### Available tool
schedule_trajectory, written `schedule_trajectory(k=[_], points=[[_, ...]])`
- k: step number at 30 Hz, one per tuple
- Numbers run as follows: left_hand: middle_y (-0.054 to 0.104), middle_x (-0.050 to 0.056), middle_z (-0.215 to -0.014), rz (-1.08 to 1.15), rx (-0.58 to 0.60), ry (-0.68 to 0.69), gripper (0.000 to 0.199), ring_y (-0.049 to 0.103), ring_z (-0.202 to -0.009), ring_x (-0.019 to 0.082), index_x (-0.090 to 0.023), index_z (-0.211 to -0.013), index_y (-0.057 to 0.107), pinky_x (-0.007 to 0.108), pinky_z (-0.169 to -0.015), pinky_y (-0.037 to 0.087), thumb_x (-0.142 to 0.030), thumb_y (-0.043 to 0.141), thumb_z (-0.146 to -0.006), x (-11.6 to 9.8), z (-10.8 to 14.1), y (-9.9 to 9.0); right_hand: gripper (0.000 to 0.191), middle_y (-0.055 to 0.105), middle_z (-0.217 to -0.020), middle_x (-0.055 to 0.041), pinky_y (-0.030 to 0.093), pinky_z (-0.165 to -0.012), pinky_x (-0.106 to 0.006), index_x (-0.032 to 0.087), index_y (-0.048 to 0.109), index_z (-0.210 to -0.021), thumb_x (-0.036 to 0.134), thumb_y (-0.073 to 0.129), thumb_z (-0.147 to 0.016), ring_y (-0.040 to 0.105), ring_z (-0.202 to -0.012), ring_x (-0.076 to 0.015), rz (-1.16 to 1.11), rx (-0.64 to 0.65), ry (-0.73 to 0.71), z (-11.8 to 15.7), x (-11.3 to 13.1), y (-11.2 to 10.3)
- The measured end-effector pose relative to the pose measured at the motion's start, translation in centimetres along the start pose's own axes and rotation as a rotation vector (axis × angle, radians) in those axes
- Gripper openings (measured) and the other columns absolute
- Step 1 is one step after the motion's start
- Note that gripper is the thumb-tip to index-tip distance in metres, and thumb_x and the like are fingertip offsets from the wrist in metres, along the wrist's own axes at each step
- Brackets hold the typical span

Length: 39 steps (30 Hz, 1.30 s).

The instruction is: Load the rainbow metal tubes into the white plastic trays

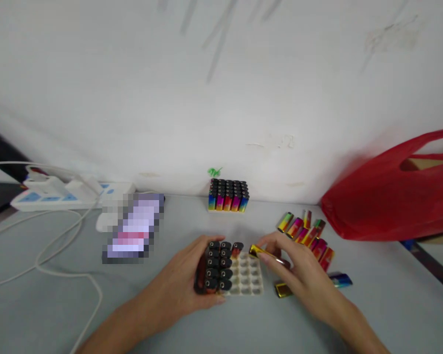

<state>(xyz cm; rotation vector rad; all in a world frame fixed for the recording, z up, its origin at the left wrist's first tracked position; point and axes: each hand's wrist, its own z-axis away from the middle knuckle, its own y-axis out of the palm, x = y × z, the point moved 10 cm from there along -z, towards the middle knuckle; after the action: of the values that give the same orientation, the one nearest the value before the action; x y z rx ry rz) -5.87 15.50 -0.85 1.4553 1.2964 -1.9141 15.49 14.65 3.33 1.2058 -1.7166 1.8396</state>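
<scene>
A white tray with rows of sockets lies on the grey table in front of me. Its left columns hold several upright lighters with black caps. My left hand grips the tray's left side. My right hand holds a gold, rainbow-tinted lighter just above the tray's far right corner. Loose rainbow lighters lie in a heap right of the tray, and two more lie beside my right wrist.
A full tray of lighters stands against the white wall. A red plastic bag sits at the right. At the left are a power strip with white cables and a blurred-out flat object.
</scene>
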Motion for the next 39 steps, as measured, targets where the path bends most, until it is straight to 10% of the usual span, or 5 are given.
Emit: schedule_trajectory(k=[11, 24, 39], points=[[0.072, 0.003, -0.141, -0.026, -0.009, 0.017, 0.089, 0.074, -0.125, 0.031, -0.034, -0.151, 0.053, 0.041, -0.106, 0.061, -0.021, 0.098, -0.075, -0.8, -0.2, -0.2, 0.014, 0.071, -0.086, -0.0006, 0.051, -0.062, -0.028, 0.024, 0.074, -0.103, 0.038, 0.076, -0.107, 0.068, -0.073, -0.0177, 0.051, -0.235, -0.237, 0.8, 3.2, 1.5], [0.070, 0.005, -0.145, -0.039, -0.006, 0.018, 0.088, 0.069, -0.133, 0.033, -0.032, -0.152, 0.052, 0.046, -0.116, 0.055, -0.023, 0.096, -0.077, -0.7, -0.2, -0.2, 0.012, 0.069, -0.109, -0.0033, 0.059, -0.088, -0.033, 0.027, 0.068, -0.125, 0.027, 0.062, -0.114, 0.072, -0.098, -0.0198, 0.017, -0.034, -0.219, 0.7, 3.0, 3.6], [0.072, 0.006, -0.144, -0.033, -0.017, 0.014, 0.084, 0.071, -0.132, 0.035, -0.031, -0.150, 0.055, 0.047, -0.113, 0.057, -0.025, 0.095, -0.076, -0.9, -0.3, -0.3, 0.016, 0.070, -0.102, 0.0001, 0.058, -0.082, -0.030, 0.031, 0.065, -0.129, 0.025, 0.065, -0.113, 0.069, -0.089, -0.0172, -0.012, -0.174, -0.236, 0.7, 3.4, 1.3]])
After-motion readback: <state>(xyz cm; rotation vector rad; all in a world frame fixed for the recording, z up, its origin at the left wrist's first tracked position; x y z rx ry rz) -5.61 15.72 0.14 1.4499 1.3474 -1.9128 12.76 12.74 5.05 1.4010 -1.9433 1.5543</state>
